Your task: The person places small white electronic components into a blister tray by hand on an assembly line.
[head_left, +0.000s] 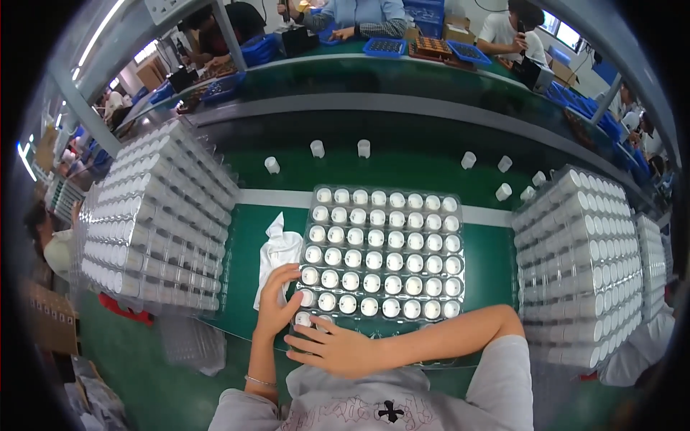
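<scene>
A clear plastic tray lies on the green table, holding rows of short white cylinders with small dark marks on their tops. At its near left corner, my left hand rests along the edge, thumb and fingers apart around the end of a row. My right hand reaches across from the right with its fingers spread. Its fingertips are at two white cylinders in the nearest row, which they partly cover. Whether the fingertips press on these cylinders is hard to see. A crumpled white cloth lies beside the tray's left side.
Tall stacks of filled trays stand at the left and right. Several loose white cylinders stand on the green belt beyond the table. Across it, other people work beside blue trays. Plastic trays lie low at left.
</scene>
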Demonstrator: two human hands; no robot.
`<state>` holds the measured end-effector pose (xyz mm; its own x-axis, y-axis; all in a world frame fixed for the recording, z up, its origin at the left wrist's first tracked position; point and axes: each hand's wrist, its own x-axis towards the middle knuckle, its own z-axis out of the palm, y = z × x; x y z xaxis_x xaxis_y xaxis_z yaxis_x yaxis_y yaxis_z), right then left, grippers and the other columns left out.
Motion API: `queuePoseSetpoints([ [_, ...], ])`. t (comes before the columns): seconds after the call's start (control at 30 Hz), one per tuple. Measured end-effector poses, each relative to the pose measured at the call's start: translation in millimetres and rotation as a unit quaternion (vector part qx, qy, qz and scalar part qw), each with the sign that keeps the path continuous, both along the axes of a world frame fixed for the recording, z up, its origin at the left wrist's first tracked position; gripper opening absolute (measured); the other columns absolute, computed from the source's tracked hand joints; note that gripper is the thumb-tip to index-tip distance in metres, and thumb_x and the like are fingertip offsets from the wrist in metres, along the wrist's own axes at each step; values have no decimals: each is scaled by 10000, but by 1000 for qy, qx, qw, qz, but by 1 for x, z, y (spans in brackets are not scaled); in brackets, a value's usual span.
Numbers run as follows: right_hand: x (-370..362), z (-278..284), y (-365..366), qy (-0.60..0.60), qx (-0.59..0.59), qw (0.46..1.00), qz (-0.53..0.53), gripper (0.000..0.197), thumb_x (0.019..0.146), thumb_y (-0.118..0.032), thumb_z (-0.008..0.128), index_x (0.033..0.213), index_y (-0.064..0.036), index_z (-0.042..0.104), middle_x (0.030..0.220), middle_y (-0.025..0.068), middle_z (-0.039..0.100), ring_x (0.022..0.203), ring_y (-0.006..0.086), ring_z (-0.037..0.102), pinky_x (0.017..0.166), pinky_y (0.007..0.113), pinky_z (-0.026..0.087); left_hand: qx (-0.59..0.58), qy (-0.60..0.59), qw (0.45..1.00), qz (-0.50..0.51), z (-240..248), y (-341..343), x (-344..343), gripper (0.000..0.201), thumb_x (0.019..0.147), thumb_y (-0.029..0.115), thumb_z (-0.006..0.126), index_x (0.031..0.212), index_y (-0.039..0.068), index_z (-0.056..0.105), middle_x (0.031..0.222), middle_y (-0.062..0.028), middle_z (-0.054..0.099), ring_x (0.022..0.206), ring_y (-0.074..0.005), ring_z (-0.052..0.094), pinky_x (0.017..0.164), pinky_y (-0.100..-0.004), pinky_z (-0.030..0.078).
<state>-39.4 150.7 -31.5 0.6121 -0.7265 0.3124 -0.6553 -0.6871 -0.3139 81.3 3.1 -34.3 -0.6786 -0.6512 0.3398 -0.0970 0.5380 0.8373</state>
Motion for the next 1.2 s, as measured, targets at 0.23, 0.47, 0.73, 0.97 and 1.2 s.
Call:
queuePoseSetpoints([
  [0.23,-12,9,-5,-42,63,996,50,664,690,-114,559,1322,-129,356,1404,130,275,1292,315,259,1044,502,219,14,11,1000,9,-1,-3,-8,292,673,-1,598,964,-7,572,1085,-143,539,1006,-257,528,878,-333,401],
  [0.47,-14,11,-4,-34,77,995,49,587,717,-118,549,1289,-130,415,1407,134,261,1301,314,245,1066,488,184,26,14,999,25,-2,-4,-9,207,715,23,622,919,11,591,1046,-126,561,989,-246,541,864,-324,406],
  [0.73,-15,9,-5,-39,47,998,30,645,676,-135,593,1290,-169,399,1405,99,273,1283,288,276,1049,477,232,13,13,999,27,-1,-5,-11,200,717,24,630,914,14,595,1041,-116,566,989,-243,543,857,-322,412],
  [0.97,-14,20,-8,-11,58,997,44,645,687,-186,620,1294,-205,402,1400,81,290,1275,273,293,1045,466,236,26,3,999,34,-1,-4,-4,218,719,14,614,934,10,580,1064,-130,550,1038,-248,515,898,-338,384],
  [1.2,-15,37,-6,24,104,992,67,627,696,-228,635,1285,-194,424,1386,102,313,1257,298,317,1026,482,254,32,25,999,17,-1,2,-5,208,747,58,624,949,28,591,1067,-111,553,1013,-247,528,874,-334,405],
])
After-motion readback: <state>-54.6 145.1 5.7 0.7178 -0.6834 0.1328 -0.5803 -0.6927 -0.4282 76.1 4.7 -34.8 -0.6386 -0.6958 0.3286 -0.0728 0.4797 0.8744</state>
